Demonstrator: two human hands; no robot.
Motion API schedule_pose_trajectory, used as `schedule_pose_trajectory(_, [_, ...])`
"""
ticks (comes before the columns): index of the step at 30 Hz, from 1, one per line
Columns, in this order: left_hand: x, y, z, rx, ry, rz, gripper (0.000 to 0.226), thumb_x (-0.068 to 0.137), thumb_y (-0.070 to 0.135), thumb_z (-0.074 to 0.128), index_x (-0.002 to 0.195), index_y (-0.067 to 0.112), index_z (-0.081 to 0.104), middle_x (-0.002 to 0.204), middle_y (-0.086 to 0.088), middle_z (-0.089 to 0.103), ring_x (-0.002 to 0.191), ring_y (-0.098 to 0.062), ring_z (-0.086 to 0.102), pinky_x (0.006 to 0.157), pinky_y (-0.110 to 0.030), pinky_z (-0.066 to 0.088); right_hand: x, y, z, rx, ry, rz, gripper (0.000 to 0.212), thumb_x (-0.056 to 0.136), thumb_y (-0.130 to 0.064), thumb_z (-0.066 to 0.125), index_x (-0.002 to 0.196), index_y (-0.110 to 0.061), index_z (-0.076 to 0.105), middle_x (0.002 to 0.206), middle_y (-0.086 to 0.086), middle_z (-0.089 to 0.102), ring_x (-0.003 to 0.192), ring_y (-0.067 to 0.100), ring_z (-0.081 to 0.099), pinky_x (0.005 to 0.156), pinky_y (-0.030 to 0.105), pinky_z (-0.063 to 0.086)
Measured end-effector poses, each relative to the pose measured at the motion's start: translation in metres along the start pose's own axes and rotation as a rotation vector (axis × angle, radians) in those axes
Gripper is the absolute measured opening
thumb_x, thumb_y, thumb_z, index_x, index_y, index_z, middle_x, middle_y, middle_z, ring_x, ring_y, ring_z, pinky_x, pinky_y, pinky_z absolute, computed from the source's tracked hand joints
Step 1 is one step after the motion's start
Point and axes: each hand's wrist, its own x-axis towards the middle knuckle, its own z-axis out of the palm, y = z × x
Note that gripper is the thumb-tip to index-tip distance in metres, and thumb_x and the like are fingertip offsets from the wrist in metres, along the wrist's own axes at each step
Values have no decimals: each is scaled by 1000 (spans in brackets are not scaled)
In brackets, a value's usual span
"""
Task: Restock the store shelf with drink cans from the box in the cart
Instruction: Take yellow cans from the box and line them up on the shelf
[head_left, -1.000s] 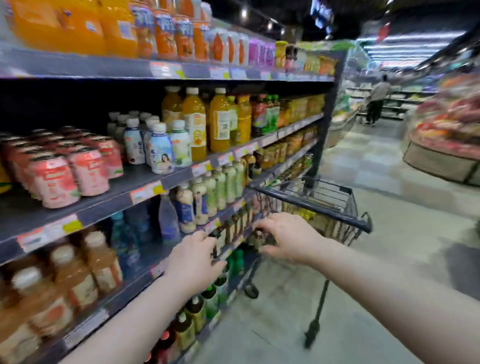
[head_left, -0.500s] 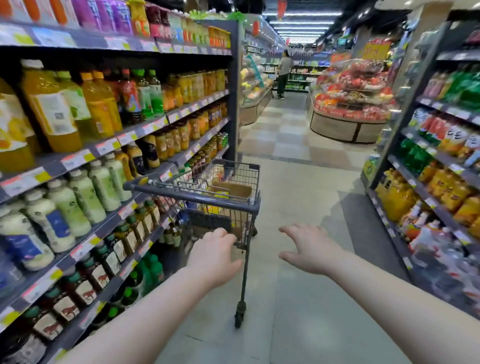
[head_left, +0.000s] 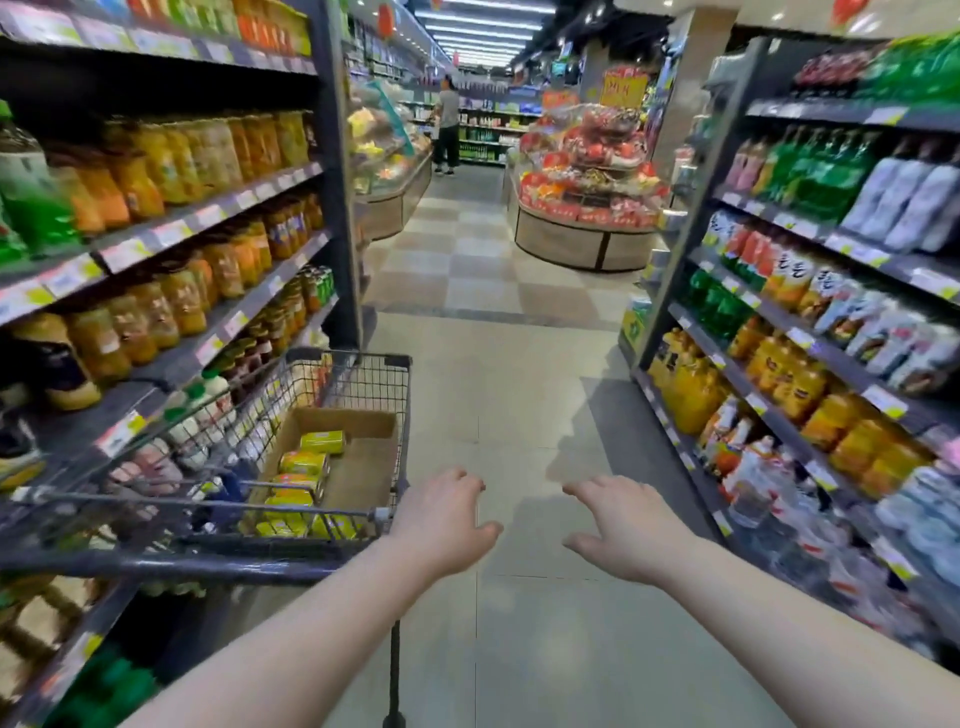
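Both hands have come off the cart, now parked left of them beside the shelf; left hand and right hand hover spread and empty over the floor. Yellow cans lie in the box inside the cart. Picking seems not yet begun; next, reach left into the box for one.

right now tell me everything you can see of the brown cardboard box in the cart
The brown open-topped cardboard box sits upright in the basket of the grey wire shopping cart. Its walls are plain. Yellow drink cans lie on their sides in a row along its left wall, and the right part of its floor is bare. The left hand and right hand are both clear of it.
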Motion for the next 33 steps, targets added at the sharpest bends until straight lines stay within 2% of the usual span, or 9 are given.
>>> schedule_pose_trajectory(4, [58, -9, 12, -6, -66, -30, 59, 84, 52, 49, 135, 22, 45, 135, -2, 47, 125, -25, 42, 101, -37, 38, 63, 25, 4, -2, -39, -26, 62, 86, -49, 49, 141, -27, 32, 143, -1, 41, 131, 23, 38, 105, 38, 31])
schedule_pose_trajectory(7, [105, -21, 19, -8, -53, -89, 57, 83, 53, 51, 132, 22, 48, 131, -2, 49, 123, -24, 45, 99, -37, 40, 123, 44, 2, -4, -41, -74, 62, 86, -48, 50, 142, -27, 32, 144, 0, 41, 131, 24, 39, 105, 37, 32])
schedule_pose_trajectory(10, [153, -32, 26, -8, -33, -191, 52, 82, 53, 52, 125, 24, 53, 127, -1, 51, 120, -25, 47, 96, -36, 43, 184, 63, 3, -9, -77, -161, 62, 87, -47, 49, 142, -25, 31, 145, 0, 39, 133, 21, 35, 107, 36, 28])
schedule_pose_trajectory(14, [212, -35, 35, -44, -25, -330, 52, 82, 55, 51, 126, 27, 52, 124, 0, 52, 119, -24, 47, 94, -36, 45, 267, 94, -11, -71, -97, -283, 61, 88, -46, 48, 142, -25, 30, 146, 0, 37, 134, 22, 33, 109, 37, 26])
schedule_pose_trajectory(19, [261, -41, 31, -96, 28, -510, 42, 81, 51, 52, 114, 25, 57, 118, 0, 53, 115, -24, 50, 90, -34, 45, 365, 107, -27, -151, -109, -446, 60, 87, -48, 49, 140, -25, 33, 141, 2, 43, 130, 24, 39, 106, 39, 32])
schedule_pose_trajectory(24, [264, -82, 40, -111, -7, -733, 40, 79, 52, 54, 107, 23, 58, 111, -3, 55, 110, -25, 53, 84, -34, 46, 432, 65, -9, -157, -206, -622, 59, 86, -47, 51, 138, -25, 35, 138, 4, 46, 128, 25, 42, 105, 39, 34])
schedule_pose_trajectory(31, [268, -183, 56, -191, -9, -977, 52, 82, 51, 54, 127, 26, 51, 133, -4, 50, 125, -22, 47, 96, -33, 44, 521, -27, 10, -184, -236, -801, 57, 83, -43, 51, 136, -25, 39, 135, 7, 49, 125, 27, 45, 104, 37, 35])
schedule_pose_trajectory(33, [272, -212, 59, -216, -19, -1031, 48, 82, 50, 54, 122, 24, 53, 129, -3, 53, 121, -22, 50, 93, -34, 46, 550, -53, 13, -195, -260, -832, 57, 84, -45, 51, 136, -26, 39, 135, 5, 49, 126, 25, 45, 104, 36, 35])
